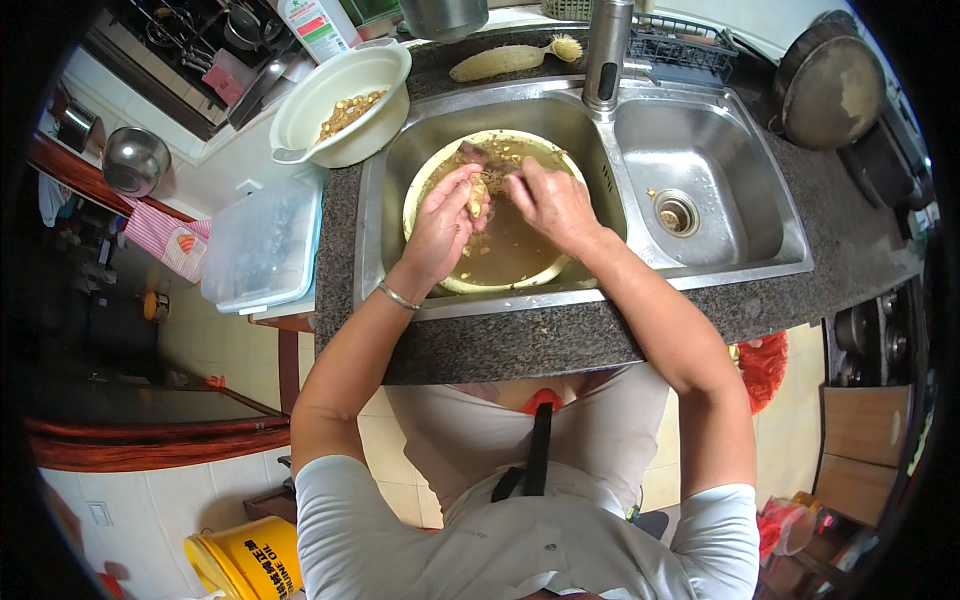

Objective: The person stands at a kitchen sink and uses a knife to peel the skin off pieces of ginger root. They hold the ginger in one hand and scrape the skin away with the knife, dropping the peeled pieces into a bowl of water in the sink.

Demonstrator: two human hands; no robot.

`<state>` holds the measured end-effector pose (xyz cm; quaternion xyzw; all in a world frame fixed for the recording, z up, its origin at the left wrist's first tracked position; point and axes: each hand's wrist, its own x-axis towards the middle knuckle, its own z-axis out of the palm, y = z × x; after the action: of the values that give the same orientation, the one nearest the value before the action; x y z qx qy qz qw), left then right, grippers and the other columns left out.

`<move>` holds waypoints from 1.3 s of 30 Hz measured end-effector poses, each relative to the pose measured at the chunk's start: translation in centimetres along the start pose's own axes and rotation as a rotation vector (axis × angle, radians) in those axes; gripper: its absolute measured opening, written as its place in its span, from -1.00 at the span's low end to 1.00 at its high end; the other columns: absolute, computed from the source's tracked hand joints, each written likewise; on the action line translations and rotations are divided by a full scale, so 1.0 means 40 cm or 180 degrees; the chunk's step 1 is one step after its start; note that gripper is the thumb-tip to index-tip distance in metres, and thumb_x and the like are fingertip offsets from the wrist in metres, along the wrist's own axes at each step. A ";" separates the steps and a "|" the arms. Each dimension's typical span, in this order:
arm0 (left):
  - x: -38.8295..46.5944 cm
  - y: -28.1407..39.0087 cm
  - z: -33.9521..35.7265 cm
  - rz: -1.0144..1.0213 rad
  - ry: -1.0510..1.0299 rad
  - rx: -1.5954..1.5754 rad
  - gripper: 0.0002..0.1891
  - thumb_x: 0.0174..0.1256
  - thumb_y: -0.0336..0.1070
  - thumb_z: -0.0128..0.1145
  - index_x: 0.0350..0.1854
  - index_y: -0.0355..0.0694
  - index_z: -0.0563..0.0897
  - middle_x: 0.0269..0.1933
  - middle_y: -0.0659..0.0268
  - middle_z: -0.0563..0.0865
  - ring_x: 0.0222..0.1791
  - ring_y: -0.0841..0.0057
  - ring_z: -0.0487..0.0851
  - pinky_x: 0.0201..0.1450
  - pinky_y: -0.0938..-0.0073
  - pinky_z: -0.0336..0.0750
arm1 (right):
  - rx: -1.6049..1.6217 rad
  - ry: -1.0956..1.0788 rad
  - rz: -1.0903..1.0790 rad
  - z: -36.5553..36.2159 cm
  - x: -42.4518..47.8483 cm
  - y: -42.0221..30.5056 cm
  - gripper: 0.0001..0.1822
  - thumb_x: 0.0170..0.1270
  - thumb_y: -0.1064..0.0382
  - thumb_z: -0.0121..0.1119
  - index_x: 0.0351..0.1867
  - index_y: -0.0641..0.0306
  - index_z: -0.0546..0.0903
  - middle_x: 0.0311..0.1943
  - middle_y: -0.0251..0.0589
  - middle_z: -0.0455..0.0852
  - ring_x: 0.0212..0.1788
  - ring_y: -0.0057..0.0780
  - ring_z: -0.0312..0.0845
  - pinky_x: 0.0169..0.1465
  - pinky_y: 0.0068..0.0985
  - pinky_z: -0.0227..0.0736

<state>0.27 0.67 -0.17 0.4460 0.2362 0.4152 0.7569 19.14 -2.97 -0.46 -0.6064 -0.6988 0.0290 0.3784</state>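
My left hand [444, 214] holds a knobbly, pale yellow root piece [477, 196] that looks like ginger. It is pinched between thumb and fingers above a pale yellow basin [411, 201] of cloudy brown water. Close by on the right, my right hand [553, 196] hovers over the same basin with its fingers curled and partly blurred. Whether anything sits in those fingers is hidden. Just beyond my left fingertips is a blurred dark reddish-brown thing [472, 152]. Small yellowish scraps float on the water. The basin stands in the left bowl of a steel double sink [491, 94].
A cream basin [300, 124] with small brownish pieces stands at the sink's back left corner. Behind the sink lie a brush [566, 48] and a dried loofah [499, 63]. The faucet [607, 60] rises between the bowls. A dark pan [829, 86] leans at right.
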 end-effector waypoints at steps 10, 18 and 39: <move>0.014 -0.001 -0.036 -0.0259 -0.0289 -0.0439 -0.69 0.62 -0.33 -0.23 0.26 -0.30 0.42 -0.02 0.23 0.61 -0.15 0.51 0.53 -0.08 0.44 0.43 | 0.0507 -0.0092 -0.0188 -0.004 -0.020 -0.041 -0.79 0.40 0.20 0.17 -0.27 0.34 0.56 -0.46 0.10 0.72 -0.41 0.09 0.67 -0.31 -0.11 0.54; 0.025 -0.003 -0.059 -0.0365 -0.0296 -0.0500 -0.61 0.61 -0.33 -0.23 0.33 -0.45 0.36 -0.02 0.22 0.59 -0.17 0.50 0.48 -0.07 0.45 0.40 | 0.0525 -0.0273 -0.0272 0.000 -0.022 -0.038 -0.78 0.40 0.18 0.18 -0.27 0.34 0.57 -0.45 0.08 0.73 -0.39 0.09 0.68 -0.28 -0.10 0.55; 0.078 -0.026 0.056 -0.1473 -0.0577 0.2839 -0.79 0.43 -0.31 0.18 0.02 -0.26 0.61 -0.26 0.39 0.73 -0.36 0.72 0.62 -0.35 0.71 0.47 | 0.0388 0.0291 0.0802 -0.042 0.018 0.069 -0.69 0.41 0.07 0.07 -0.26 0.31 0.60 -0.40 0.21 0.72 -0.27 0.23 0.67 -0.16 0.03 0.56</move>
<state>4.03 1.93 0.07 0.6959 0.4164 0.0551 0.5825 22.37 -2.32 -0.29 -0.6660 -0.5960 0.0910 0.4392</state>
